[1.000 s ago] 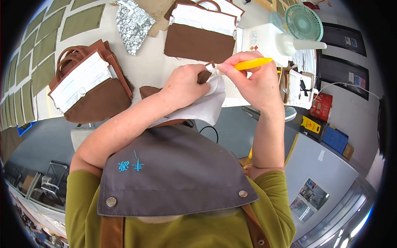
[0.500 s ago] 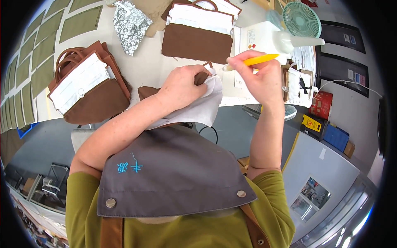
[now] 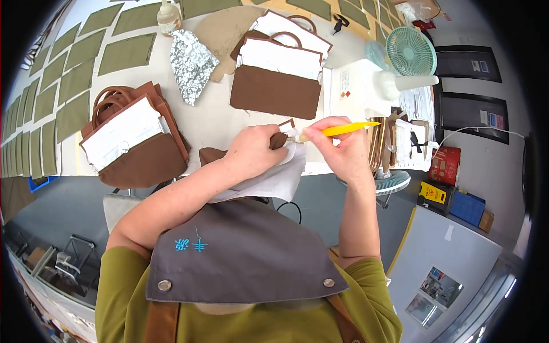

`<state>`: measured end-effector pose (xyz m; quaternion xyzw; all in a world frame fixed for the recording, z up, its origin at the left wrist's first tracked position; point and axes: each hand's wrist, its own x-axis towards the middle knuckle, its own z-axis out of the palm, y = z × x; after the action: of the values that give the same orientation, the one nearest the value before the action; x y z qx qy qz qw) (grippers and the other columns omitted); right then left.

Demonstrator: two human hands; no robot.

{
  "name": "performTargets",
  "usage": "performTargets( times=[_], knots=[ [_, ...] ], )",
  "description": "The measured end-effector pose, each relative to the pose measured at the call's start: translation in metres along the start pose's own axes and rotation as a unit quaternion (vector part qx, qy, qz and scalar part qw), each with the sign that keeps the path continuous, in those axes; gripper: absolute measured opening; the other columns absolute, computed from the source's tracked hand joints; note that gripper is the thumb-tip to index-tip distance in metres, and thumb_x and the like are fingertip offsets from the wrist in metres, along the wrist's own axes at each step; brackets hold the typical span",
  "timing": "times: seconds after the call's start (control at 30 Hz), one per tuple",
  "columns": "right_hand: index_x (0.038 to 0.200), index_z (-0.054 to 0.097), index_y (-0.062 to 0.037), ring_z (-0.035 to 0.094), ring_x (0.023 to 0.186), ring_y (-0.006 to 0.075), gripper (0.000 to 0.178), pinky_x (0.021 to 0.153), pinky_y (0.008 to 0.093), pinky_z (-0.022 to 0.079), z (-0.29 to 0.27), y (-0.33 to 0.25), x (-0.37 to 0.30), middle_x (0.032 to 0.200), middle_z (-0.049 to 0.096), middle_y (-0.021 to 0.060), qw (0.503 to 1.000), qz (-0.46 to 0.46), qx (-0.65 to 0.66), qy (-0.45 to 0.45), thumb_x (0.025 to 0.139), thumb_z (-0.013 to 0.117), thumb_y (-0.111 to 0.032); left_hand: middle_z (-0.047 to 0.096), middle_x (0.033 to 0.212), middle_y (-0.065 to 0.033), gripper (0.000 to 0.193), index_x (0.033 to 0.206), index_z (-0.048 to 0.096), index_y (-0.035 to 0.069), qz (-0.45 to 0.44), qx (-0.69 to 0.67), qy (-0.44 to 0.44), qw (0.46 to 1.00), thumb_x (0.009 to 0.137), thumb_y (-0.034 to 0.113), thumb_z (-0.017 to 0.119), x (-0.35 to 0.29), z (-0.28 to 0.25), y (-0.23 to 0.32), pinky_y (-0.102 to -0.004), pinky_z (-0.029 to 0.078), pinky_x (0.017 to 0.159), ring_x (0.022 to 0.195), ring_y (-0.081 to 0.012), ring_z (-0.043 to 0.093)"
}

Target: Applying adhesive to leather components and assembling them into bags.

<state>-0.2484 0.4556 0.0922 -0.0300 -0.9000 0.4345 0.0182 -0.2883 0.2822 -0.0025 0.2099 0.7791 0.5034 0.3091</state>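
Observation:
My left hand (image 3: 255, 153) presses down on a brown bag piece with a white fabric lining (image 3: 273, 178) at the table's front edge, pinching its brown corner. My right hand (image 3: 337, 147) grips a yellow-handled brush (image 3: 343, 130), its tip touching the brown corner right beside my left fingers. The lining hangs over the table edge below my left hand.
A stack of brown and white bags (image 3: 132, 137) lies to the left, another stack (image 3: 278, 68) behind my hands. Olive fabric rectangles (image 3: 74, 80) cover the table's left and far side. A silver patterned pouch (image 3: 190, 63), a glue bottle (image 3: 167, 14) and a green fan (image 3: 409, 52) stand nearby.
My right hand has shifted the brush a little, dipping its tip back onto the brown corner. My left hand has kept its hold on the piece.

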Motion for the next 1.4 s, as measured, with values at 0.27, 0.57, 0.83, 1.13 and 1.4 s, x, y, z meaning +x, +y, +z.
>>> performTargets(
  times=[0.27, 0.57, 0.83, 1.13, 1.4],
  knots=[
    [0.1, 0.067, 0.0003, 0.057, 0.067, 0.0074, 0.014, 0.063, 0.0199, 0.047, -0.054, 0.023, -0.032, 0.085, 0.064, 0.0043, 0.951, -0.011, 0.079, 0.299, 0.088, 0.069, -0.007, 0.065, 0.074, -0.0152, 0.032, 0.096, 0.063, -0.003, 0.034, -0.096, 0.13, 0.986, 0.087, 0.028, 0.064, -0.002, -0.06, -0.01, -0.0363, 0.049, 0.069, 0.069, -0.0258, 0.063],
    [0.11, 0.064, -0.0007, 0.059, 0.083, 0.0097, 0.024, 0.075, 0.0218, 0.048, -0.043, 0.029, -0.052, 0.091, 0.067, 0.005, 0.963, -0.039, 0.117, 0.24, 0.087, 0.07, -0.002, 0.063, 0.093, -0.0193, 0.021, 0.095, 0.058, 0.0, 0.155, 0.212, 0.23, 0.937, 0.088, 0.02, 0.06, 0.099, -0.044, 0.044, -0.0463, 0.05, 0.075, 0.085, -0.0394, 0.062],
    [0.108, 0.064, -0.0009, 0.061, 0.082, 0.0095, 0.024, 0.076, 0.0223, 0.049, -0.051, 0.052, -0.074, 0.09, 0.067, 0.0045, 0.959, 0.034, 0.138, 0.246, 0.085, 0.069, 0.002, 0.062, 0.101, -0.0237, 0.026, 0.101, 0.052, -0.001, 0.043, 0.166, 0.11, 0.979, 0.088, 0.02, 0.06, 0.172, 0.072, -0.028, -0.0488, 0.052, 0.08, 0.093, -0.0405, 0.063],
    [0.109, 0.064, -0.002, 0.062, 0.086, 0.0112, 0.025, 0.081, 0.0241, 0.049, -0.049, 0.058, -0.053, 0.09, 0.066, 0.0038, 0.971, 0.026, 0.15, 0.186, 0.085, 0.067, 0.005, 0.071, 0.094, -0.0124, 0.037, 0.094, 0.07, 0.004, 0.014, 0.353, -0.212, 0.911, 0.087, 0.039, 0.059, 0.12, 0.043, 0.013, -0.0437, 0.053, 0.079, 0.092, -0.0319, 0.067],
    [0.111, 0.062, -0.0015, 0.062, 0.086, 0.0118, 0.026, 0.079, 0.0238, 0.049, -0.014, 0.036, -0.019, 0.09, 0.066, 0.0056, 0.982, -0.036, 0.143, 0.115, 0.086, 0.069, -0.002, 0.066, 0.108, -0.0118, 0.03, 0.107, 0.068, 0.008, -0.031, 0.24, 0.279, 0.929, 0.079, 0.018, 0.071, -0.028, -0.115, -0.094, -0.0385, 0.049, 0.089, 0.102, -0.0305, 0.061]
  ],
)
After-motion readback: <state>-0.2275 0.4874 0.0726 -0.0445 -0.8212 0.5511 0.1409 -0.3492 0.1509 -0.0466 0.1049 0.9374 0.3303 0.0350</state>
